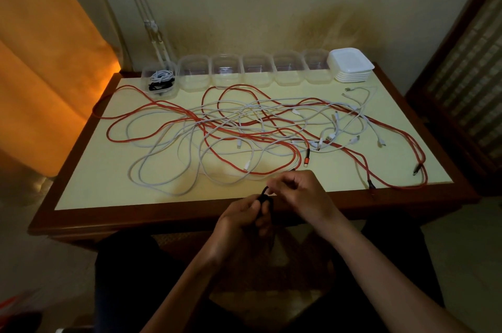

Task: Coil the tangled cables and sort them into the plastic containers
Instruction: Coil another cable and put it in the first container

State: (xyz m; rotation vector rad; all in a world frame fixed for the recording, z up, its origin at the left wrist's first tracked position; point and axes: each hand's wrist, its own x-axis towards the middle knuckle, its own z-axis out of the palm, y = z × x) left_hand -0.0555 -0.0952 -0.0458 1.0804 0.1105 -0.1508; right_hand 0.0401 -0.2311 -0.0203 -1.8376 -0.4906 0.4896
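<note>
A black cable (264, 198) is bunched between both hands at the table's near edge. My left hand (241, 220) grips its coiled part from below. My right hand (297, 191) pinches its upper loop. Red cables (163, 107) and white cables (163, 167) lie tangled across the cream tabletop (89, 183). A row of clear plastic containers (225, 71) stands along the far edge. The leftmost container (160, 80) holds a coiled white cable and a coiled black cable.
A stack of white lids (350, 65) sits at the row's right end. The table has a dark wooden rim (135, 220). An orange curtain (40, 61) hangs at the left. A wooden screen (467, 74) stands at the right. My knees are under the near edge.
</note>
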